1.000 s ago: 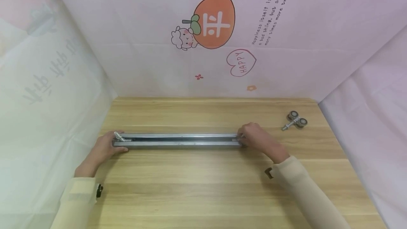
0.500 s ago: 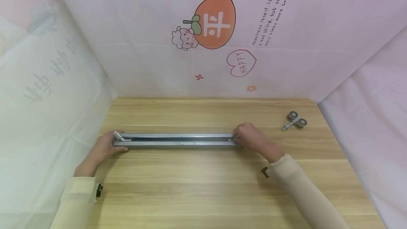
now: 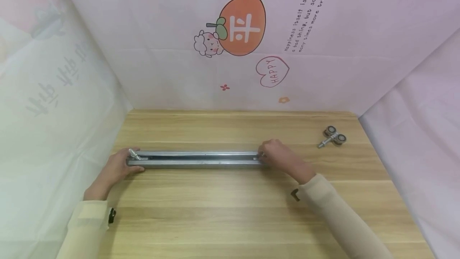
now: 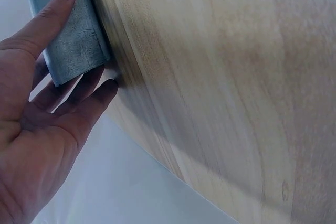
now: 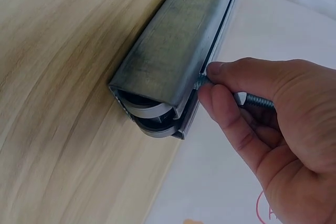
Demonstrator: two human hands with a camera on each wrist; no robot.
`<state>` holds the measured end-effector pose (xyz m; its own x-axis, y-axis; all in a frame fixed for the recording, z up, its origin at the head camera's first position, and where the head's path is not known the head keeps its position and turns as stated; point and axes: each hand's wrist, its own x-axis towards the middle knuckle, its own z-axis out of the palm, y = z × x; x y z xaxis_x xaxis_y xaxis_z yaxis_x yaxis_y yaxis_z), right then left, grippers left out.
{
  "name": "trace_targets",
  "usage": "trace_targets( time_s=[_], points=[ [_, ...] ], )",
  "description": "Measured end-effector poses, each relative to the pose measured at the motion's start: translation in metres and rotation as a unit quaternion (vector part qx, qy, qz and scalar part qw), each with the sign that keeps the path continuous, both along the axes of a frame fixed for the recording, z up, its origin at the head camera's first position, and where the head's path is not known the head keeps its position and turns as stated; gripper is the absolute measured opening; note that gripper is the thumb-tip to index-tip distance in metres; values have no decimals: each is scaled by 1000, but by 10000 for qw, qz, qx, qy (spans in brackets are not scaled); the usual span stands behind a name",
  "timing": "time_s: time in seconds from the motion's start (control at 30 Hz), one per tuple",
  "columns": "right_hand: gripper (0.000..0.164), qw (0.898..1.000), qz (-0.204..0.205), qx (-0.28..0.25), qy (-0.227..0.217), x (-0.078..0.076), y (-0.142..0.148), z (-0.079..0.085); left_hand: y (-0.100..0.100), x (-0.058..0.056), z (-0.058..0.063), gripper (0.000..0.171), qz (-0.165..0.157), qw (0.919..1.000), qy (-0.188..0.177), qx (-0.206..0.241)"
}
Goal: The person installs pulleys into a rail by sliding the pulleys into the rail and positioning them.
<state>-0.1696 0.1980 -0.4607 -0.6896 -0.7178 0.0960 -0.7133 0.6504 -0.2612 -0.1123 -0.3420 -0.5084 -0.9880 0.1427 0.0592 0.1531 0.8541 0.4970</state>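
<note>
A straight metal rail (image 3: 201,163) with a slot along its top lies across the wooden table. My left hand (image 3: 116,169) grips its left end, thumb along the near side (image 4: 65,30) and fingers at the far side. By that hand a bolt (image 3: 133,154) sticks up at a slant from the slot. At the other end, my right hand (image 3: 278,155) pinches a threaded bolt (image 5: 257,101) between thumb and fingers. This bolt comes out of the slot, and roller wheels (image 5: 152,110) show at the rail's end mouth in the right wrist view.
A roller trolley (image 3: 332,136) with a bolt lies on the table (image 3: 230,211) at the back right. Printed cloth (image 3: 165,75) hangs behind the table and along both sides.
My right hand has moved left along the rail with the bolt in its fingers. The left hand and the rail have stayed in place.
</note>
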Motion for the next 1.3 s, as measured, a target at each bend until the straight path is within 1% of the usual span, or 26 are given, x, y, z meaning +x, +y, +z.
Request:
trace_targets(
  time_s=[0.1,0.27,0.53,0.73,0.97,1.13,1.3],
  points=[
    [6,10000,21,8,39,0,-3,-2,-1,1,-1,76,21,10000,29,-6],
    [5,10000,-75,31,6,1,-9,-2,-3,1,-2,77,31,10000,22,-1],
    [7,9999,-41,82,139,0,-18,-3,-3,2,-5,75,58,9999,98,17],
    [7,9999,-48,83,114,1,-27,-3,-3,2,-4,74,57,9999,133,45],
    [15,9997,94,104,193,0,-40,-3,-2,1,-3,75,64,9999,83,42],
    [16,9998,71,140,129,0,-49,-4,-1,1,-3,76,81,9999,44,77],
    [18,9997,156,162,133,-1,-57,-4,-1,0,-4,76,59,9999,95,91]
  ],
)
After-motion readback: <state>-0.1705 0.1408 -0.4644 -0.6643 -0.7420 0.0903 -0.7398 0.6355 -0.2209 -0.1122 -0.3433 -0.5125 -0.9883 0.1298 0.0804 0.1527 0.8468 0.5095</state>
